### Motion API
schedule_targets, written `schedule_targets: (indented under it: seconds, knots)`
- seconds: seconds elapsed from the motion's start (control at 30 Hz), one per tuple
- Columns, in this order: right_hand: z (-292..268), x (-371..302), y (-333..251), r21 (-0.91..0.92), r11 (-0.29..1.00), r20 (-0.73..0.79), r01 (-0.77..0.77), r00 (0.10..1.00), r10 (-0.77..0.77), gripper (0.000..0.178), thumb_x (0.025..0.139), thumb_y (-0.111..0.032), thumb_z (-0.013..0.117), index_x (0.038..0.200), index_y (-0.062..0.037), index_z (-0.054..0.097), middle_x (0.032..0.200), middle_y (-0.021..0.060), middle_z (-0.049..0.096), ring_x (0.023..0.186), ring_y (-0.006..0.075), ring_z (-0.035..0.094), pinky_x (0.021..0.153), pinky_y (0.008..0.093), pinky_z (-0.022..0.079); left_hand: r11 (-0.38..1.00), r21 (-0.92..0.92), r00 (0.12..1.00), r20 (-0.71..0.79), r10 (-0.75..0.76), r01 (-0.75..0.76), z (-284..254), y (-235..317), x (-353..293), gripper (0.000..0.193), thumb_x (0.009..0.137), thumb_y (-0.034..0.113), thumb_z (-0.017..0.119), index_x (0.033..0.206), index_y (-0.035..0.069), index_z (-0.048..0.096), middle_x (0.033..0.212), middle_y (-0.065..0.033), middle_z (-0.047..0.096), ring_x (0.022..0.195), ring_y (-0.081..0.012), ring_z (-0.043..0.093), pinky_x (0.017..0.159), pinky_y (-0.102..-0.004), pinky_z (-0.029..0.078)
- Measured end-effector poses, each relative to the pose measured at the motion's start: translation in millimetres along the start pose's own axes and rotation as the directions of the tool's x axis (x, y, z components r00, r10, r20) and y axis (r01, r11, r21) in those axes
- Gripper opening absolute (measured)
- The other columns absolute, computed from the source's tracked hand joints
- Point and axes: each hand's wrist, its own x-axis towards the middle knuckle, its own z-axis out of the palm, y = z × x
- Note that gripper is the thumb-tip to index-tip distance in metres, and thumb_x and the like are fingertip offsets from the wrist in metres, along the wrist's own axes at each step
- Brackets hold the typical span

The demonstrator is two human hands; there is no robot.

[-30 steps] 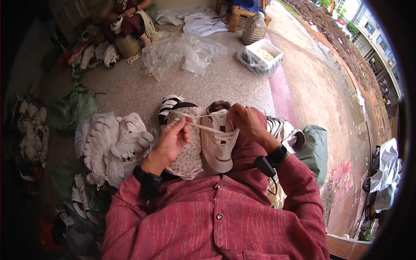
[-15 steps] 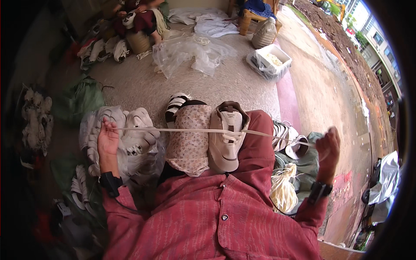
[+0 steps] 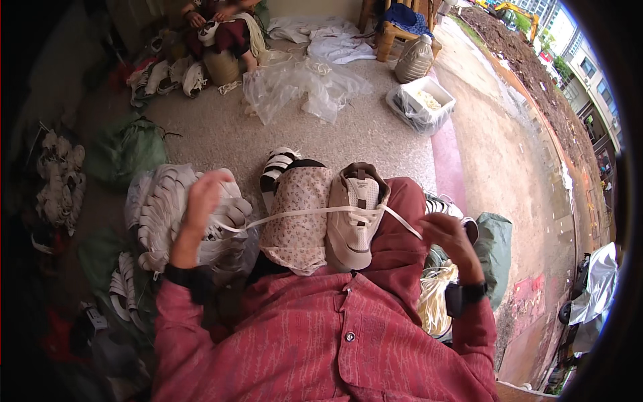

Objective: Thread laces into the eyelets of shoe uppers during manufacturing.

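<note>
A beige and white sneaker (image 3: 349, 244) lies over my right thigh, its toe toward me. A flat off-white shoelace (image 3: 295, 214) runs through its upper eyelets and trails out to both sides, slack. My left hand (image 3: 204, 201) is raised over the pile of white shoes, blurred by motion. The lace's left end curls up beside it, and whether the fingers hold it is hidden. Near my right knee, my right hand (image 3: 452, 236) has bent fingers at the lace's right end. A floral cloth (image 3: 295, 221) covers my left thigh.
White shoes (image 3: 161, 214) are heaped at my left. At my right are a bundle of cream laces (image 3: 437, 301) and a green bag (image 3: 494, 248). Ahead lie clear plastic sheeting (image 3: 305, 87) and a lined white bin (image 3: 429, 110). Another person (image 3: 224, 33) sits at the far left holding a shoe.
Both hands have come inward toward the sneaker. The shoelace, stretched taut between them before, now hangs slack and curved on both sides.
</note>
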Motion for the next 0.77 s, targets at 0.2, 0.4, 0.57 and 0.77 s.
schedule_targets:
  seconds: [0.2,0.4,0.57,0.77]
  knots:
    - [78.8,46.9,-36.1,0.094,0.994,0.310,-0.063,0.950,0.031,0.040,0.097,-0.025,0.061,0.128,-0.0016,0.050,0.074,0.0029,0.063,0.059,0.0086,0.059,0.050,0.0225,0.045,0.605,0.429,0.733,0.505,0.456,-0.671,123.9,-0.6,21.8,0.017,0.092,0.020,0.056,0.083,0.009,0.065,0.089,-0.0075,0.059,0.086,-0.0253,0.055,0.082,-0.0373,0.042]
    - [93.3,54.2,-35.0,-0.019,0.997,0.307,-0.077,0.948,0.079,0.036,0.097,-0.025,0.061,0.122,-0.0019,0.052,0.067,0.0024,0.060,0.056,0.0079,0.055,0.048,0.0231,0.043,0.537,0.337,0.613,0.614,0.497,-0.773,161.4,-17.2,22.6,0.017,0.092,0.022,0.054,0.083,0.011,0.064,0.084,-0.0047,0.054,0.095,-0.0219,0.051,0.099,-0.0413,0.027]
    - [105.5,53.4,-23.5,0.007,1.000,0.210,-0.012,0.978,0.010,0.034,0.097,-0.023,0.060,0.121,-0.0010,0.051,0.067,0.0022,0.058,0.055,0.0074,0.052,0.048,0.0232,0.041,0.419,0.342,0.533,0.660,0.530,-0.841,172.2,-26.7,28.2,0.021,0.093,0.022,0.049,0.078,0.012,0.059,0.079,-0.0045,0.051,0.092,-0.0220,0.050,0.099,-0.0425,0.027]
    - [102.6,52.8,-40.6,-0.154,0.987,0.218,-0.036,0.973,0.069,0.038,0.096,-0.022,0.062,0.125,-0.0009,0.048,0.068,0.0038,0.060,0.057,0.0071,0.053,0.048,0.0235,0.041,0.288,0.430,0.516,0.744,0.424,-0.856,177.3,-19.7,30.0,0.017,0.088,0.021,0.052,0.075,0.013,0.059,0.081,-0.0011,0.055,0.091,-0.0212,0.051,0.097,-0.0466,0.029]
